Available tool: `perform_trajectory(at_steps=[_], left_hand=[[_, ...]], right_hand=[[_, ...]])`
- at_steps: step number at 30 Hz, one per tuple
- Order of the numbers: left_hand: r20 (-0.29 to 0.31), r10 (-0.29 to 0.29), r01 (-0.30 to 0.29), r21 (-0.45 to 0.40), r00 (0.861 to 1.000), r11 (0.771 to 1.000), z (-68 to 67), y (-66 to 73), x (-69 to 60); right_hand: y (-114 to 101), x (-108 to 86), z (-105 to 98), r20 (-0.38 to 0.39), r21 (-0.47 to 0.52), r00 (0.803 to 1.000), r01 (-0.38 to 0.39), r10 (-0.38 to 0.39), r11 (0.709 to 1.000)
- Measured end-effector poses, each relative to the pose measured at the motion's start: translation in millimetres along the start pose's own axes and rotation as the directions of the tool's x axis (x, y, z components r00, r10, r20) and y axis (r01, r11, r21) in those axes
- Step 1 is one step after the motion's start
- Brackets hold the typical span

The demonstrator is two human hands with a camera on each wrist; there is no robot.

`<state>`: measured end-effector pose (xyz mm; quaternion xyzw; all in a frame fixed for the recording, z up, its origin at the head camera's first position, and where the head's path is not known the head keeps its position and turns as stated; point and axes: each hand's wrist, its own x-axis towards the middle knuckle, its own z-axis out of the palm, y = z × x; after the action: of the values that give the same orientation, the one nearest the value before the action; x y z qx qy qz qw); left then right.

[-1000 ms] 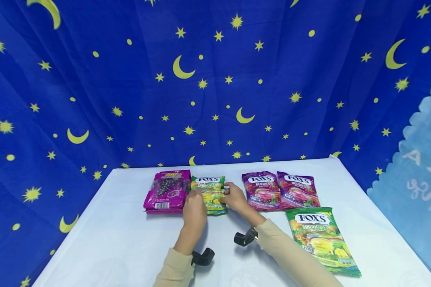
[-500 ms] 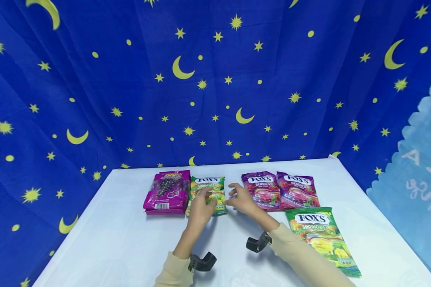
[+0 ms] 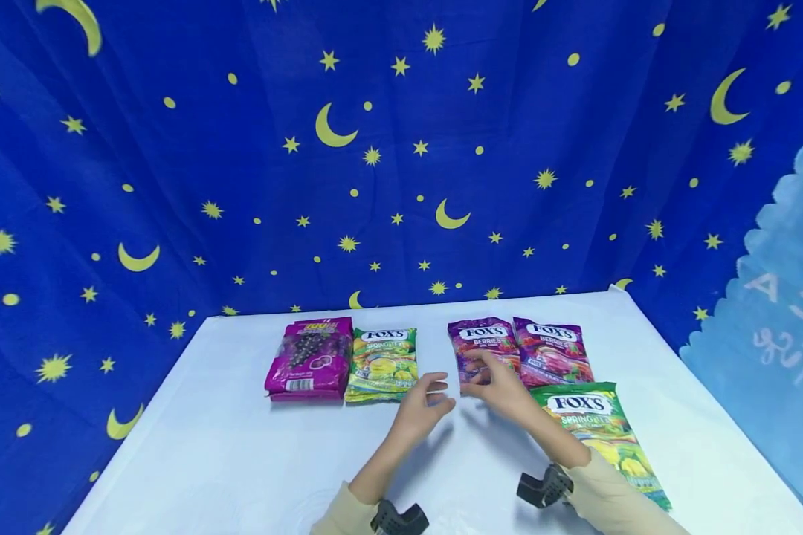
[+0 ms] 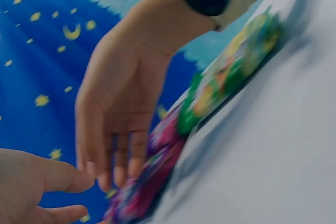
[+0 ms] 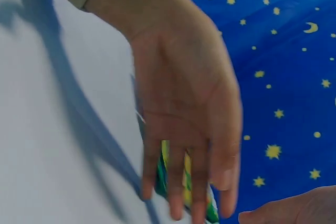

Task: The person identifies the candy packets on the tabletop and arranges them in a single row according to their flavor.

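My left hand (image 3: pixel 419 410) hovers above the table in front of the smaller green Fox's Spring Tea candy bag (image 3: pixel 383 368), its fingers loosely bent around nothing. My right hand (image 3: pixel 498 386) is over the lower part of the left Fox's Berries candy bag (image 3: pixel 485 336), partly covering it; in the left wrist view this right hand (image 4: pixel 121 93) has extended fingers and holds nothing. A second purple Berries bag (image 3: pixel 554 353) lies against the first. The larger green Spring Tea bag (image 3: pixel 578 405) lies nearer, partly behind the right forearm.
A magenta bag with a grape picture (image 3: pixel 311 360) lies at the left end of the row, beside the smaller green bag. A white-covered table (image 3: pixel 227 446) bears everything. A blue star-and-moon curtain (image 3: pixel 401 171) hangs behind it.
Both hands have come away from the smaller green bag. They have moved right, the right hand over the left Berries bag and the left hand nearer me. The bags stay about where they were.
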<state>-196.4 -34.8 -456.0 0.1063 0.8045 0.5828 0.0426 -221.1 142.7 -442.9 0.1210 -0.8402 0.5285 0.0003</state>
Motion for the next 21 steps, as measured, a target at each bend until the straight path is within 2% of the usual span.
perform_trajectory(at_steps=[4,11,15,17,21], left_hand=[[0.093,-0.049,0.053,-0.042,0.994,0.998,17.5,3.5,-6.8],[0.212,-0.112,0.142,-0.129,0.971,0.981,42.3,6.9,-14.2],[0.243,-0.126,0.173,-0.18,0.962,0.968,52.2,8.6,-16.4],[0.249,-0.136,0.186,-0.189,0.959,0.964,56.6,10.3,-16.5],[0.249,-0.181,0.231,-0.187,0.951,0.955,66.5,16.2,-13.5]], right_hand=[[2.5,-18.1,-18.9,-0.03,-0.067,0.999,-0.014,0.012,0.998],[13.8,-53.6,-57.9,-0.108,-0.181,0.99,-0.111,0.092,0.977],[20.4,-70.4,-85.0,-0.141,-0.226,0.981,-0.164,0.134,0.96],[23.1,-76.7,-96.9,-0.144,-0.233,0.972,-0.215,0.185,0.949],[27.6,-83.4,-113.8,-0.143,-0.241,0.938,-0.342,0.316,0.908]])
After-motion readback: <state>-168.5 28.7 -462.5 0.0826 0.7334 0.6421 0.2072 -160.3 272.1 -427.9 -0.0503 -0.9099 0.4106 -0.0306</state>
